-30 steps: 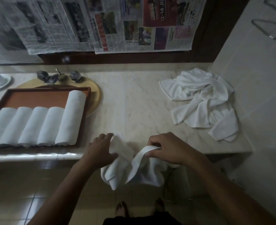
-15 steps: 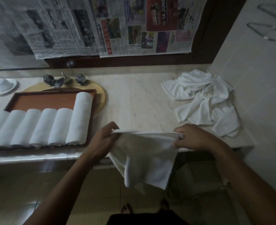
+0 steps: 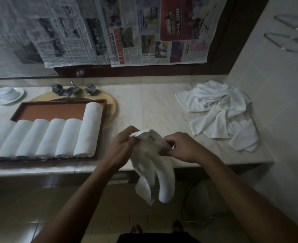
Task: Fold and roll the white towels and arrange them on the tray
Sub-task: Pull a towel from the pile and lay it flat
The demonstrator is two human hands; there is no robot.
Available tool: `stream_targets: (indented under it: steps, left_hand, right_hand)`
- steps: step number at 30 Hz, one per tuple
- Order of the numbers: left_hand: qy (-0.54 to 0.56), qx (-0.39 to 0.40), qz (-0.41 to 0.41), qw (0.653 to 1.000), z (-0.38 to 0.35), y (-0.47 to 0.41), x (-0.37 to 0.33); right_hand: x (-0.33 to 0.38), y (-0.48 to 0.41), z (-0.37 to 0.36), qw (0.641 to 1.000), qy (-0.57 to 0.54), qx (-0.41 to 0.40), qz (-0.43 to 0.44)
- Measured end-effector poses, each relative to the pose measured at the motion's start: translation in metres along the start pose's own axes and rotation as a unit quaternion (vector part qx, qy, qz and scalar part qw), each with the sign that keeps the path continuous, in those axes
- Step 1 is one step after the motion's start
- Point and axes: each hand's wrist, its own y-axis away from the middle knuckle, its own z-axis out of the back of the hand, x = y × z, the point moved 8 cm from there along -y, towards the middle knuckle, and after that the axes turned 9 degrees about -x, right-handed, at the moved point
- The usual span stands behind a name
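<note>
Both hands pinch the top of one white towel (image 3: 153, 172) over the near edge of the surface (image 3: 153, 111), left hand (image 3: 123, 146) and right hand (image 3: 183, 148) close together; it hangs long-axis down toward the floor (image 3: 39, 207). The tray (image 3: 57, 111) of rolled towels (image 3: 58, 137) lies left, nearer my left hand.

Single wide-angle view from the person's head, facing forward and steeply down across the counter (image 3: 144, 111). The left hand (image 3: 121, 146) and right hand (image 3: 183, 148), gripping a towel (image 3: 153, 165), lie close under the lens at centre; tray (image 3: 60, 102) at 9 o'clock, towel pile (image 3: 218, 109) at 2, newspaper (image 3: 144, 32) at 12, feet (image 3: 178, 227) at 6.
</note>
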Motion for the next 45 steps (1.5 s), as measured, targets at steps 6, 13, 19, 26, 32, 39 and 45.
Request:
stream_targets:
  steps: [6, 13, 19, 26, 32, 39, 45]
  left_hand:
    - [-0.107, -0.036, -0.059, 0.992, -0.001, 0.003, -0.003]
    - [0.008, 0.008, -0.060, 0.998, 0.007, -0.007, 0.002]
    - [-0.123, 0.181, 0.040, 0.975, 0.000, 0.023, 0.087]
    - [-0.216, 0.153, 0.081, 0.961, 0.021, 0.030, 0.145]
    - [-0.208, 0.103, 0.032, 0.972, 0.037, -0.024, 0.139]
    - [-0.211, 0.000, 0.008, 0.977, 0.052, -0.140, 0.112]
    - [-0.240, -0.063, 0.004, 0.969, 0.062, -0.240, 0.102]
  right_hand:
    - [0.024, 0.003, 0.003, 0.996, -0.052, -0.047, 0.051]
    - [0.003, 0.001, -0.002, 0.999, -0.021, 0.025, 0.017]
    - [-0.116, 0.025, -0.042, 0.960, 0.210, 0.170, -0.078]
    - [-0.173, 0.046, -0.022, 0.964, 0.127, 0.169, -0.160]
    - [-0.174, 0.005, 0.030, 0.978, 0.089, -0.034, -0.183]
    - [-0.160, -0.086, 0.086, 0.966, 0.071, -0.174, -0.175]
    - [-0.166, -0.181, 0.123, 0.964, 0.082, -0.213, -0.138]
